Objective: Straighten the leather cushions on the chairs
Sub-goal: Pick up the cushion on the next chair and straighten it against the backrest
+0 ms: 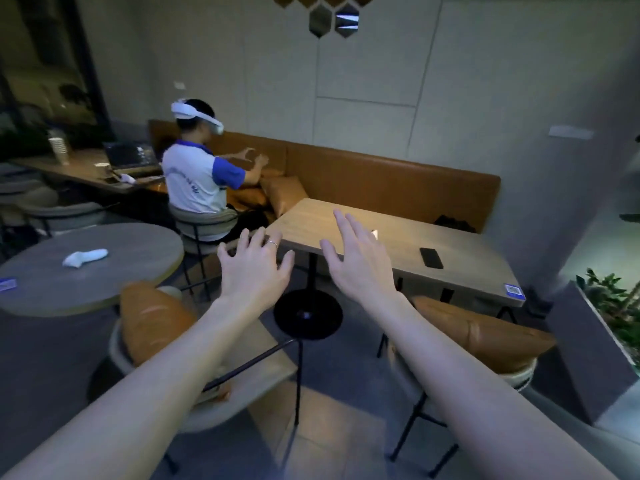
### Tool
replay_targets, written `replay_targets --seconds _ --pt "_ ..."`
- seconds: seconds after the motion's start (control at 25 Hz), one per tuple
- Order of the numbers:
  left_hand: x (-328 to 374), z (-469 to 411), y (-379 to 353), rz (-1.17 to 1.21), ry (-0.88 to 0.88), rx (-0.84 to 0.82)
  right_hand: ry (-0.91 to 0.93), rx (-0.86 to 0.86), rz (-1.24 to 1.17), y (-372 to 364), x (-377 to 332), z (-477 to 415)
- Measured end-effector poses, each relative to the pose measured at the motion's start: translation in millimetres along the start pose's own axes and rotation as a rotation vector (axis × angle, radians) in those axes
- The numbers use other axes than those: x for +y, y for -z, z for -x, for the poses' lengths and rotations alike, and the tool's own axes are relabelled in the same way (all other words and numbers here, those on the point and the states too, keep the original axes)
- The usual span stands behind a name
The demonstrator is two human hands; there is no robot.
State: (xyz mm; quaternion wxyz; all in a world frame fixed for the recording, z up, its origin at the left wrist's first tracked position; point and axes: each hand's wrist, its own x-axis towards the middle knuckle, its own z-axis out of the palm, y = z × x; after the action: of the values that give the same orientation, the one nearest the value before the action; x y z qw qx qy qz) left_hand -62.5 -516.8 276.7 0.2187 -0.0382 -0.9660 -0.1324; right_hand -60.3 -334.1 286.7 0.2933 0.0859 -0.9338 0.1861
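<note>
An orange leather cushion [152, 320] leans upright against the back of the grey chair [221, 407] at lower left. A second orange cushion [485, 336] lies tilted on the chair [519, 375] at lower right. Both my arms reach forward between the two chairs. My left hand [254, 270] hovers with fingers spread, a ring on one finger, holding nothing. My right hand [358, 261] is also spread and empty, in front of the rectangular table's near edge. More orange cushions [284, 194] lie on the far bench.
A wooden rectangular table [415, 244] with a black phone [431, 257] stands ahead on a black pedestal base [307, 315]. A round grey table [86, 268] is at left. A seated person [197, 174] wearing a headset faces the orange bench [391, 181]. A planter [613, 306] stands right.
</note>
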Motion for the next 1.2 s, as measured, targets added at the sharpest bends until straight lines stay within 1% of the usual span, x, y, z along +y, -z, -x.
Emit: replay_targets --seconds 0.12,0.24,0.4,0.56,0.68,0.84,0.96,1.04,1.12,1.2 --pt "-50 -5 -1 0.003 0.103 -0.04 -0.02 -0.075 -0.046 -36 -32 -11" --pt "-102 -11 -15 0.019 0.228 -0.089 -0.066 -0.191 -0.117 -86 -58 -17" --pt "-166 -27 -44 0.082 0.388 -0.121 -0.234 -0.377 -0.248 -169 -80 -18" --pt "-229 -46 -91 0.157 0.551 -0.16 -0.498 -0.564 -0.421 -269 -90 -19" --pt "-274 -50 -129 0.197 0.674 -0.197 -0.709 -0.661 -0.519 -335 -99 -11" --pt "-335 -51 -175 0.279 0.827 -0.258 -1.076 -0.743 -0.615 -407 -116 9" --pt "-383 -51 -208 0.384 0.955 -0.309 -1.359 -0.739 -0.665 -457 -128 28" --pt "-409 -52 -223 0.486 1.066 -0.31 -1.51 -0.758 -0.656 -481 -130 38" --pt "-436 -52 -237 0.559 1.177 -0.331 -1.622 -0.818 -0.655 -507 -131 49" --pt "-461 -50 -250 0.629 1.25 -0.374 -1.671 -0.855 -0.661 -524 -134 59"
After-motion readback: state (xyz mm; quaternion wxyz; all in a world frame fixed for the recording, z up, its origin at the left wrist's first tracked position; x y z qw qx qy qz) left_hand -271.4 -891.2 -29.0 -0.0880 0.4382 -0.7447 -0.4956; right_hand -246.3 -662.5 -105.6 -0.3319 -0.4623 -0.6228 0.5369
